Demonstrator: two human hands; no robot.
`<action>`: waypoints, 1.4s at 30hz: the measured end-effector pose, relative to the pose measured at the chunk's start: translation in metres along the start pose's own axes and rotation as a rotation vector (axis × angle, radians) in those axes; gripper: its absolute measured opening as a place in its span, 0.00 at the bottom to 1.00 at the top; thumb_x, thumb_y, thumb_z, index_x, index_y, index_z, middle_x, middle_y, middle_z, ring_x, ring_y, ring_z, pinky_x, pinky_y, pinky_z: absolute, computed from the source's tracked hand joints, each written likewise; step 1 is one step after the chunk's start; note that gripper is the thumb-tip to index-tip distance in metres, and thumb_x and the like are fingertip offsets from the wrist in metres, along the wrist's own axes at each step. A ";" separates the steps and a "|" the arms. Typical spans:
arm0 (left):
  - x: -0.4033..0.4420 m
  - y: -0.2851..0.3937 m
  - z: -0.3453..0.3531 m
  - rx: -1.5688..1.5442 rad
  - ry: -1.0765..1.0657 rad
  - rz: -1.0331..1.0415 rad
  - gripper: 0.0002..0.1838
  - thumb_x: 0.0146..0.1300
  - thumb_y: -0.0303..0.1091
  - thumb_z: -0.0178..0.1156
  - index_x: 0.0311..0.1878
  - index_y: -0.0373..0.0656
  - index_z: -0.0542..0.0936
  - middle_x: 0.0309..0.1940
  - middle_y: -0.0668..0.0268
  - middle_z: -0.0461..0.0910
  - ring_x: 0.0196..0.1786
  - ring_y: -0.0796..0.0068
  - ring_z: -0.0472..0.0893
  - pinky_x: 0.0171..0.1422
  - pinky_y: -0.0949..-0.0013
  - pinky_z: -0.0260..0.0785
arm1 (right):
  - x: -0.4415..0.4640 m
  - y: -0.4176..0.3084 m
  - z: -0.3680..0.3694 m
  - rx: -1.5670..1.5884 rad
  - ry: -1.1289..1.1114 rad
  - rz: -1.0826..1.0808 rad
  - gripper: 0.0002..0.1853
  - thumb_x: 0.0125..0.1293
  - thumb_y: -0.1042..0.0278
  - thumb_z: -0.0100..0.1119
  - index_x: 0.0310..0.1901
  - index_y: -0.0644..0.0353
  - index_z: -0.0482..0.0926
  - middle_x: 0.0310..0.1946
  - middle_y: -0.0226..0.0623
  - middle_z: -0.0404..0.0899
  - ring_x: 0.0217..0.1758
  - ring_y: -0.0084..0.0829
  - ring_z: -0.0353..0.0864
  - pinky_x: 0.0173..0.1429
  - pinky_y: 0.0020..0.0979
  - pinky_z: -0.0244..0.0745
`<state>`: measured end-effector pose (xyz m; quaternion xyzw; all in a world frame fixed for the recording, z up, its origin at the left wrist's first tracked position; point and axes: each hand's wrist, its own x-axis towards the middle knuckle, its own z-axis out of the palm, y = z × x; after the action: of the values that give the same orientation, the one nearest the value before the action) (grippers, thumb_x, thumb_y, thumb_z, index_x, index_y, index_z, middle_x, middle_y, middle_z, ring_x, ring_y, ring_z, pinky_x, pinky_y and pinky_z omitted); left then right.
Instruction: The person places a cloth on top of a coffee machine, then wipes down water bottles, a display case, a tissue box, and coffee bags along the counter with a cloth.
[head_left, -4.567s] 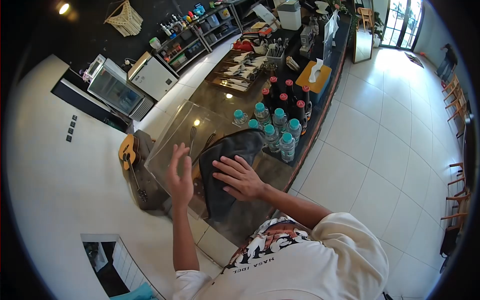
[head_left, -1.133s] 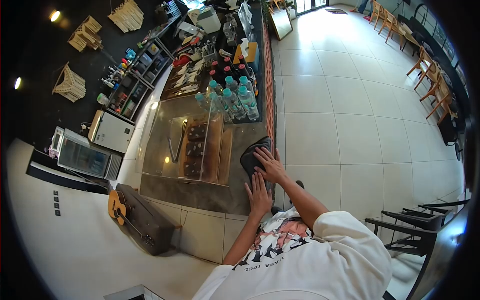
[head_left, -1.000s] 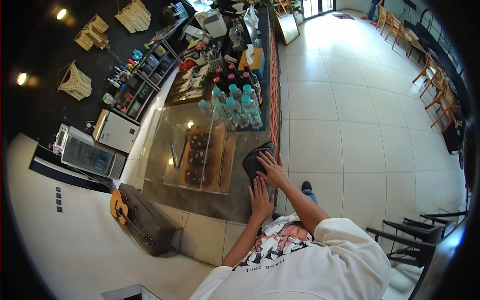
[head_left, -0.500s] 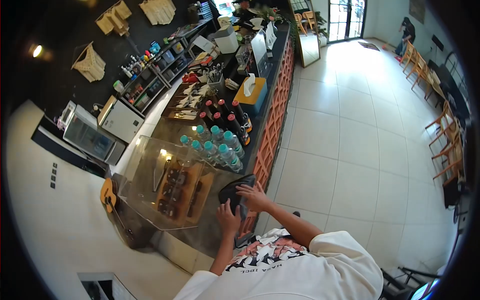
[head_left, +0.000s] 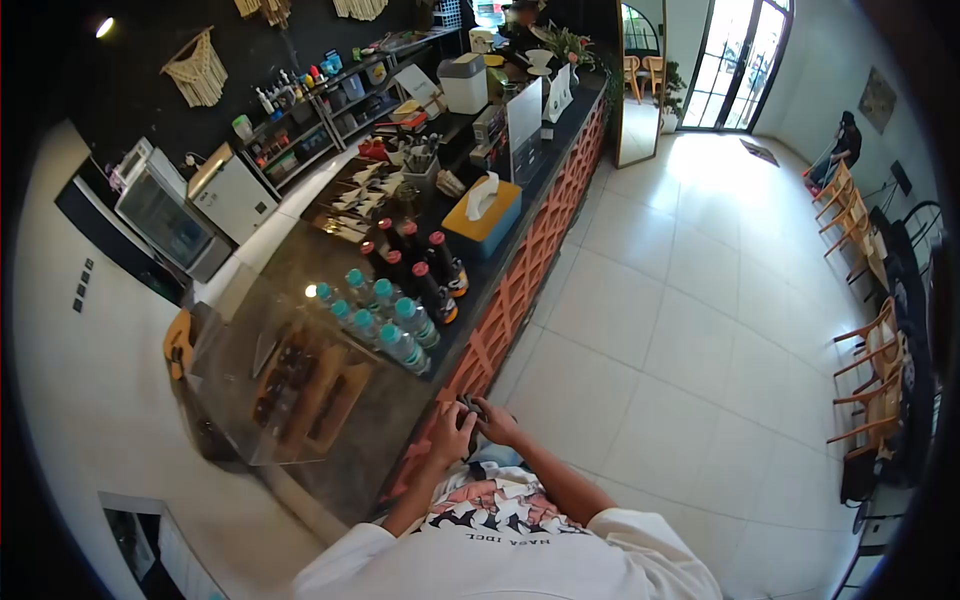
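Observation:
Close in front of my body, at the counter's front edge, my left hand [head_left: 453, 436] and my right hand [head_left: 496, 422] are held together with fingers curled. Between their fingertips shows a small part of a black pouch-like thing [head_left: 468, 402]; the rest is hidden by the hands. Beyond them on the dark counter [head_left: 395, 400] stand several water bottles [head_left: 378, 318] with teal caps. Several dark bottles [head_left: 418, 270] with red caps are behind these. Left of the hands, a clear display case [head_left: 225, 400] covers wooden trays [head_left: 335, 405] with dark items.
A tissue box [head_left: 485, 225] and a clear upright panel [head_left: 525, 130] stand farther along the counter. Orange lattice [head_left: 530, 270] faces its front. To the right, wooden chairs [head_left: 868, 350] line the wall, and a person [head_left: 845, 150] stands near the glass door [head_left: 737, 65].
My hands have drawn back from the counter top toward my body, and the black pouch-like thing has left the counter with them. The camera view has turned and shifted.

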<state>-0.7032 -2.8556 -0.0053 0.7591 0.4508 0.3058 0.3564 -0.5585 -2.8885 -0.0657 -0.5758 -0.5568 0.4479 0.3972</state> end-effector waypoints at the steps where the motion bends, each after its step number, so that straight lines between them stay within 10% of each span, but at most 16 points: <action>1: 0.008 0.004 0.014 -0.013 -0.042 0.004 0.12 0.65 0.38 0.59 0.40 0.37 0.73 0.37 0.55 0.75 0.43 0.52 0.76 0.47 0.57 0.69 | -0.001 0.015 -0.011 0.046 0.082 0.041 0.24 0.64 0.61 0.57 0.60 0.58 0.70 0.51 0.57 0.78 0.54 0.56 0.78 0.55 0.45 0.74; 7: 0.096 0.058 0.061 -0.178 -0.321 0.020 0.13 0.61 0.35 0.62 0.40 0.36 0.73 0.34 0.54 0.76 0.40 0.53 0.77 0.47 0.57 0.70 | 0.004 0.069 -0.105 0.104 0.203 0.194 0.25 0.58 0.68 0.61 0.58 0.66 0.71 0.47 0.54 0.80 0.48 0.43 0.81 0.52 0.39 0.75; 10: 0.155 0.083 0.070 -0.338 -0.658 -0.060 0.13 0.57 0.35 0.65 0.38 0.36 0.75 0.35 0.53 0.80 0.42 0.56 0.80 0.48 0.59 0.71 | 0.019 0.033 -0.162 0.421 0.187 0.363 0.13 0.58 0.74 0.59 0.46 0.62 0.78 0.37 0.31 0.79 0.43 0.22 0.74 0.47 0.28 0.71; 19: 0.267 0.109 0.044 -0.390 -0.671 -0.057 0.13 0.57 0.34 0.66 0.39 0.39 0.75 0.35 0.55 0.81 0.41 0.58 0.82 0.48 0.62 0.72 | 0.130 -0.001 -0.226 0.430 0.642 0.280 0.18 0.62 0.69 0.58 0.53 0.62 0.73 0.46 0.32 0.77 0.48 0.23 0.74 0.53 0.27 0.70; 24: 0.295 0.086 0.045 -0.629 -0.503 -0.207 0.09 0.61 0.30 0.63 0.43 0.38 0.79 0.35 0.60 0.82 0.40 0.71 0.81 0.47 0.69 0.72 | 0.171 0.031 -0.251 0.558 0.480 0.025 0.28 0.73 0.52 0.51 0.65 0.63 0.66 0.60 0.36 0.70 0.62 0.26 0.70 0.64 0.30 0.68; 33: 0.339 0.096 0.047 -0.744 0.156 -0.306 0.08 0.66 0.29 0.60 0.46 0.39 0.81 0.40 0.68 0.83 0.44 0.82 0.80 0.49 0.74 0.71 | 0.247 -0.009 -0.289 0.637 0.367 -0.003 0.25 0.75 0.54 0.45 0.65 0.63 0.65 0.53 0.36 0.77 0.53 0.31 0.79 0.58 0.32 0.74; 38: 0.387 0.090 0.054 -0.128 0.507 -0.073 0.10 0.62 0.30 0.64 0.46 0.39 0.80 0.38 0.61 0.81 0.44 0.63 0.80 0.50 0.62 0.69 | 0.299 -0.011 -0.321 0.431 0.239 0.017 0.27 0.71 0.65 0.51 0.69 0.64 0.60 0.65 0.46 0.69 0.67 0.37 0.71 0.69 0.36 0.66; 42: 0.433 0.083 0.039 0.300 0.584 -0.009 0.18 0.57 0.36 0.69 0.49 0.41 0.79 0.43 0.57 0.79 0.52 0.52 0.77 0.60 0.52 0.64 | 0.325 -0.053 -0.313 -0.192 0.228 -0.198 0.39 0.64 0.62 0.60 0.74 0.60 0.55 0.76 0.52 0.47 0.80 0.45 0.46 0.78 0.39 0.48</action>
<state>-0.4575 -2.5038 0.1023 0.6815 0.5772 0.4392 0.0977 -0.2808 -2.5485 0.0502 -0.6004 -0.6023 0.2833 0.4432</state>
